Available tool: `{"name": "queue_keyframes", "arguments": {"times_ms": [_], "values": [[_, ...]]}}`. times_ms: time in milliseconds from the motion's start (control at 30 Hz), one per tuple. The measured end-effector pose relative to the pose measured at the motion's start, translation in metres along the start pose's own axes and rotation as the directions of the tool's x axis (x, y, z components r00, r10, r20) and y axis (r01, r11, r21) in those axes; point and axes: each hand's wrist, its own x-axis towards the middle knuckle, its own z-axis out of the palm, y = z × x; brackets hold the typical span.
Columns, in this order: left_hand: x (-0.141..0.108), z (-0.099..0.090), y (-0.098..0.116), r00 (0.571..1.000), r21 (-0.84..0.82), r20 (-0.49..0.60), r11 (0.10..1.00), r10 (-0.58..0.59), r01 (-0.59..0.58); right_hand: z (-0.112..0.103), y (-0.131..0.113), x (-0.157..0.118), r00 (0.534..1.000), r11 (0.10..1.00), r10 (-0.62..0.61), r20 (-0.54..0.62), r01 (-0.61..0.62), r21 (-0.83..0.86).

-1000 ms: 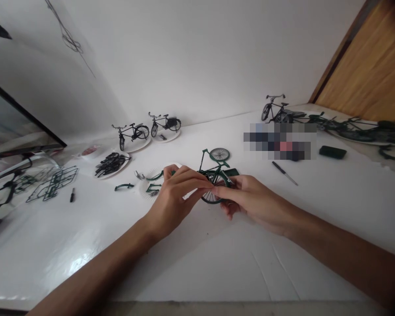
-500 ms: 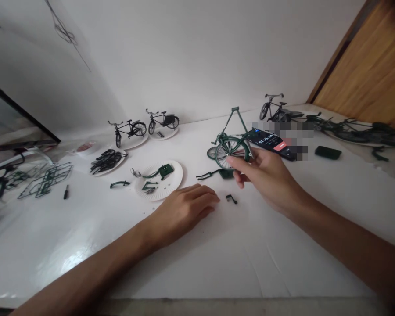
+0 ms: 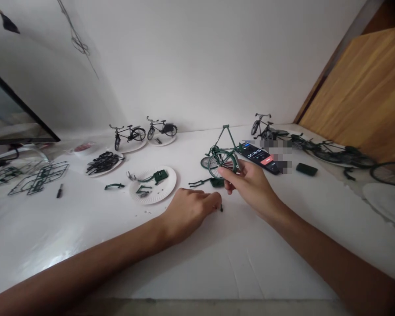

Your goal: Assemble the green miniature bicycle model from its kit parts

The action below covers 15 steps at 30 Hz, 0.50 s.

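White tabletop gives open room behind its front edge. Nearer than the green bicycle, the left hand bends over a small part; whether its fingers are closed, I cannot tell. The right hand clamps the bicycle, thumb against fingers. Right of the bicycle lies a phone.

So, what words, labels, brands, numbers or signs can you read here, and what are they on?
"01:25:55", on the smartphone screen; the last digits are slightly blurred.
Marks on its red button and the smaller screen lettering: too small to read.
I can read no other text.
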Motion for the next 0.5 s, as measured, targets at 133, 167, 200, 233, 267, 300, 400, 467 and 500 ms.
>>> {"name": "queue_keyframes", "arguments": {"times_ms": [133,167,200,233,267,300,400,467,500], "values": [[0.008,-0.005,0.003,0.988,0.083,0.09,0.988,0.123,-0.13,-0.001,-0.002,-0.001,0.999,0.999,0.032,0.025,-0.031,-0.016],[0.01,-0.006,0.002,0.986,0.07,0.106,0.988,0.128,-0.136,0.0,-0.003,-0.002,0.998,0.999,0.044,0.043,-0.043,-0.017],[0.011,-0.007,0.001,0.986,0.032,0.114,0.992,0.121,-0.125,0.001,-0.004,-0.003,0.996,0.998,0.057,0.065,-0.056,-0.017],[0.012,-0.008,0.0,0.987,-0.031,0.117,0.994,0.11,-0.107,0.003,-0.005,-0.005,0.993,0.997,0.073,0.089,-0.071,-0.017],[0.011,-0.008,-0.002,0.987,-0.107,0.124,0.99,0.1,-0.087,0.005,-0.006,-0.007,0.99,0.996,0.09,0.113,-0.088,-0.018],[0.009,-0.008,-0.005,0.987,-0.179,0.13,0.981,0.093,-0.068,0.006,-0.007,-0.009,0.984,0.994,0.107,0.139,-0.105,-0.024],[-0.004,-0.01,-0.011,0.988,-0.288,0.132,0.957,0.074,-0.033,0.007,-0.009,-0.013,0.958,0.983,0.183,0.22,-0.181,-0.03],[-0.015,-0.011,-0.013,0.99,-0.282,0.129,0.959,0.052,-0.013,0.005,-0.009,-0.014,0.927,0.964,0.258,0.274,-0.267,-0.003],[-0.02,-0.012,-0.014,0.989,-0.272,0.135,0.962,0.053,-0.015,0.003,-0.008,-0.014,0.905,0.949,0.297,0.303,-0.314,0.007]]}}
